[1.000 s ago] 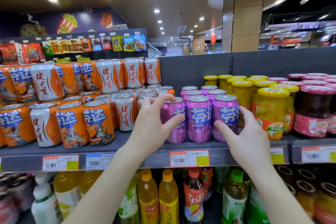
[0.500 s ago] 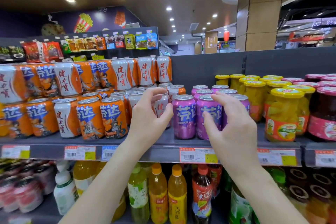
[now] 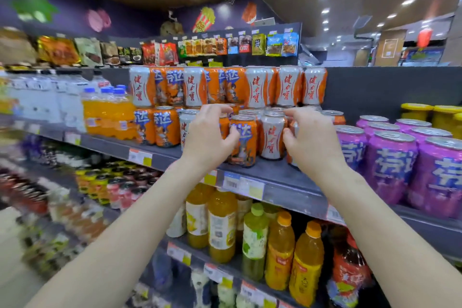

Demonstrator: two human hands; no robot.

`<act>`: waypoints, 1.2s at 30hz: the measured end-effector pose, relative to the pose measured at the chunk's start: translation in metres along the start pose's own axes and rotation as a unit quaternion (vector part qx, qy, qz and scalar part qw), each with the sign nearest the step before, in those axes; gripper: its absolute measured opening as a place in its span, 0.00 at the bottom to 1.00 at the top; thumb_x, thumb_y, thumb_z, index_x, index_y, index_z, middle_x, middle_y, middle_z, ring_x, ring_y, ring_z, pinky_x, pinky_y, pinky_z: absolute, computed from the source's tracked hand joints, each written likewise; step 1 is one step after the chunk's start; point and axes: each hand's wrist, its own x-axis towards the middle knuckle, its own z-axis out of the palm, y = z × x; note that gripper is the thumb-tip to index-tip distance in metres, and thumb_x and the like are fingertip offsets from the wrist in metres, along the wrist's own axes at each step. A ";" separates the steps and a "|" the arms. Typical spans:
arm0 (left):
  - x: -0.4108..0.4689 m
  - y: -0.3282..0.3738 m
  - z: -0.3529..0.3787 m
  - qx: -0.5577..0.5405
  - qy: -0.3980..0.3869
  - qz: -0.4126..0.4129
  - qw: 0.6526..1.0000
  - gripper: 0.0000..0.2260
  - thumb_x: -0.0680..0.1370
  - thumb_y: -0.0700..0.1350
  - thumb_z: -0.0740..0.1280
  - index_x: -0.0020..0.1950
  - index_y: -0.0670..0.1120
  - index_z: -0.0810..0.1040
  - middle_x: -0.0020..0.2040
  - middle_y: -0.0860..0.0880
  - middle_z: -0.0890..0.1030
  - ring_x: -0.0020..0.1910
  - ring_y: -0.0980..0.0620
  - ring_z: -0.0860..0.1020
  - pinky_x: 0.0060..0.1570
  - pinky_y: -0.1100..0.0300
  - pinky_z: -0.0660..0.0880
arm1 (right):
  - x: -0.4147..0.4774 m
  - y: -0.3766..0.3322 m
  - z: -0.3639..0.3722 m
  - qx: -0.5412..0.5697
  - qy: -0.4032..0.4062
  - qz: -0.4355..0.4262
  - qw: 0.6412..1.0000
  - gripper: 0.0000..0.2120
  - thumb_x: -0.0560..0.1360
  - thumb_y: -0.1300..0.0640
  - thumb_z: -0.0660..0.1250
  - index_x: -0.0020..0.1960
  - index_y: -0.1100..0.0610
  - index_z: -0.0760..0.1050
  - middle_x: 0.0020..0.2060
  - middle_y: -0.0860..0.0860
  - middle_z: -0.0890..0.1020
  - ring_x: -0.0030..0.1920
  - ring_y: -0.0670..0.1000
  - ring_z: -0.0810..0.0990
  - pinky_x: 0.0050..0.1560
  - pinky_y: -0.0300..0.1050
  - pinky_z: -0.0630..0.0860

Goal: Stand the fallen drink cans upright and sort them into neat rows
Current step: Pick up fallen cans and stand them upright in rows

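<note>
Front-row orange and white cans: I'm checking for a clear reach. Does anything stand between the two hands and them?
Nothing visible does. The left hand and right hand are at those cans, flanking an upright orange can and white can, with no other item before them. Whether either hand grips a can is unclear.

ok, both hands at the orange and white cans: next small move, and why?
Probably grip the front orange can with the left hand and slide it left toward the other orange cans: it stands between white cans, so that row looks mixed.
</note>
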 end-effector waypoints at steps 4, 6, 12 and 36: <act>0.002 -0.022 -0.013 0.029 -0.010 -0.013 0.999 0.19 0.77 0.50 0.67 0.68 0.50 0.76 0.64 0.50 0.77 0.64 0.50 0.76 0.63 0.46 0.75 | 0.007 0.003 0.013 -0.159 -0.024 0.038 0.986 0.13 0.72 0.68 0.64 0.55 0.63 0.77 0.54 0.61 0.79 0.55 0.64 0.77 0.49 0.54 0.76; 0.004 -0.033 -0.016 0.031 -0.006 -0.023 0.999 0.20 0.77 0.52 0.67 0.68 0.50 0.76 0.63 0.49 0.77 0.63 0.49 0.76 0.62 0.45 0.75 | 0.012 0.002 0.016 -0.195 -0.042 0.059 0.978 0.11 0.73 0.68 0.64 0.54 0.64 0.76 0.54 0.62 0.79 0.55 0.65 0.77 0.48 0.54 0.74; 0.017 -0.065 -0.021 0.008 -0.034 0.011 0.999 0.24 0.76 0.57 0.67 0.70 0.52 0.75 0.66 0.52 0.76 0.67 0.51 0.73 0.68 0.47 0.72 | 0.021 -0.002 0.026 -0.192 -0.016 0.113 0.975 0.06 0.74 0.67 0.64 0.50 0.63 0.77 0.49 0.63 0.81 0.50 0.66 0.80 0.41 0.51 0.73; 0.094 -0.169 -0.040 -0.183 0.080 0.011 0.980 0.19 0.79 0.47 0.70 0.69 0.49 0.74 0.62 0.51 0.77 0.57 0.56 0.78 0.52 0.65 0.78 | 0.132 -0.153 0.143 0.038 -0.007 0.092 0.995 0.23 0.75 0.46 0.72 0.66 0.54 0.78 0.55 0.47 0.83 0.54 0.45 0.80 0.55 0.42 0.78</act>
